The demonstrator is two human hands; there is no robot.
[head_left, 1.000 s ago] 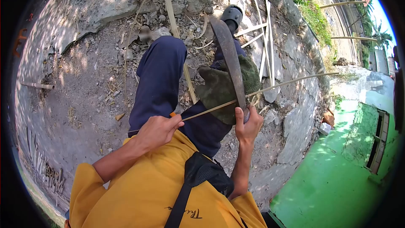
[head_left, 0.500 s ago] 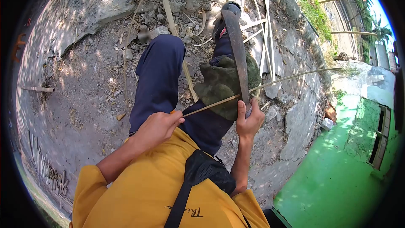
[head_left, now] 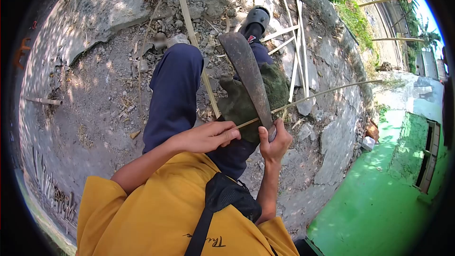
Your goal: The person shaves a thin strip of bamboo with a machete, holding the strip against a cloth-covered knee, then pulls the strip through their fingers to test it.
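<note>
My right hand (head_left: 276, 141) is closed around the near end of a machete (head_left: 247, 73) with a broad, dark, curved blade pointing away from me. A long, thin bamboo strip (head_left: 327, 93) crosses at the blade's base, close to my right fingers, and runs far out to the right. My left hand (head_left: 213, 135) pinches the strip's left end between thumb and fingers, just left of the blade. Beneath the blade and strip, a dark green cloth (head_left: 241, 104) lies over my right leg. The machete's handle is mostly hidden in my grip.
Several pale split bamboo strips (head_left: 299, 42) lie on the ground beyond my right foot. A longer bamboo piece (head_left: 186, 9) slants past my left knee. Rubble and a low stone edge (head_left: 113, 16) are ahead; a green wall (head_left: 365, 199) stands at right.
My left hand has moved right along the strip, nearer the blade. The machete's tip has swung to the left, and my right hand has shifted slightly toward me.
</note>
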